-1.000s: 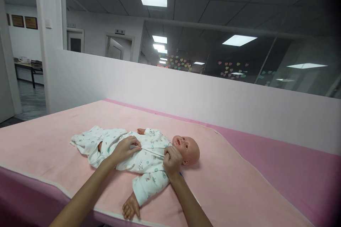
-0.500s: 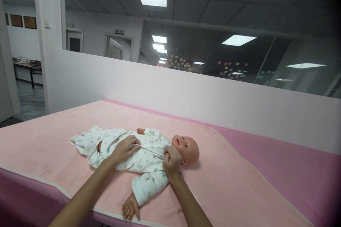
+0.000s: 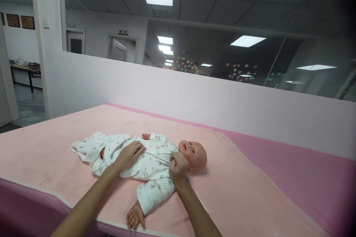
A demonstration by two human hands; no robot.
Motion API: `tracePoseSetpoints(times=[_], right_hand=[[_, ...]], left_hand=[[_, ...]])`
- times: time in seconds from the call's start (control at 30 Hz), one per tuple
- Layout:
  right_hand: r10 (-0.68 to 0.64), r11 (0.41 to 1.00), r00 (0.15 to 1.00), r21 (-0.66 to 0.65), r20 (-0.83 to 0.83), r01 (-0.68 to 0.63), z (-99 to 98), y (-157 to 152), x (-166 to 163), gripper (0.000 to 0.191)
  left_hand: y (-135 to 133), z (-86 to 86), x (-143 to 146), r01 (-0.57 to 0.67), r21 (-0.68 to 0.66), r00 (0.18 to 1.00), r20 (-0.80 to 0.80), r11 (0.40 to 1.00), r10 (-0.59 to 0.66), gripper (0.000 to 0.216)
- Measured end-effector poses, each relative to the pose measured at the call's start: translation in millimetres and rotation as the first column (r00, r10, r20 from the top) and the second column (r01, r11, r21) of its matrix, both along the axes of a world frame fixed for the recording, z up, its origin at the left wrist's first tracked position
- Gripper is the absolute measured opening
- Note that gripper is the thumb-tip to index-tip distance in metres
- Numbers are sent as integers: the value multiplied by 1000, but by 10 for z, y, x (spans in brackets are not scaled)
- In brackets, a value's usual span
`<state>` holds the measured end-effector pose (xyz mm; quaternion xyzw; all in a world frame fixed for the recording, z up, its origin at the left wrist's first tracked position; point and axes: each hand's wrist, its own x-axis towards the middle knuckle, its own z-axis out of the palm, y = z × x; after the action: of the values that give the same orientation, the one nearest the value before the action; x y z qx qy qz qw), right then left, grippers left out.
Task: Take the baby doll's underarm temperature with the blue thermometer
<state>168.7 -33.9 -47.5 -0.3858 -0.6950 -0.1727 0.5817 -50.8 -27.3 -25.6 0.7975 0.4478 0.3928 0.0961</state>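
A baby doll (image 3: 198,155) lies on its back, head to the right, dressed in a white romper (image 3: 151,164) with small printed figures. My left hand (image 3: 130,157) rests on the romper over the doll's belly, fingers stretched out along the cloth; its thumb is hidden. Just below the doll's chin, my right hand (image 3: 179,164) is closed on the romper's neck edge. The doll's near arm (image 3: 155,194) reaches toward the front edge, its brown hand (image 3: 135,214) on the mat. The far hand (image 3: 146,136) shows beyond the chest.
A pink padded mat (image 3: 236,192) with pale edging covers the table under the doll. Behind it runs a low white wall (image 3: 194,96) topped by glass with heart stickers. A doorway (image 3: 25,92) stands at the far left. Some small blue thing shows beside my right wrist.
The romper's front edge, pulled into a taut raised line between my hands, now lies flatter on the chest. My left hand's fingers have settled onto the cloth. The view has shifted slightly.
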Motion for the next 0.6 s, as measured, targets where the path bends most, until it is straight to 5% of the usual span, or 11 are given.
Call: tracePoseSetpoints(times=[0.17, 0.33, 0.47, 0.6], right_hand=[[-6, 1000, 1000, 8, -7, 6, -3, 2, -3, 22], [-25, 1000, 999, -15, 30, 26, -74, -2, -1, 19], [17, 999, 966, -35, 258, -9, -108, -115, 50, 14], [6, 995, 869, -90, 495, 44, -7, -399, 178, 15]], left_hand=[[86, 178, 117, -28, 21, 974, 227, 999, 22, 37], [254, 374, 591, 77, 105, 945, 311, 991, -106, 34], [326, 215, 922, 223, 42, 968, 107, 974, -226, 29], [338, 28, 944, 266, 18, 964, -5, 964, -266, 32]])
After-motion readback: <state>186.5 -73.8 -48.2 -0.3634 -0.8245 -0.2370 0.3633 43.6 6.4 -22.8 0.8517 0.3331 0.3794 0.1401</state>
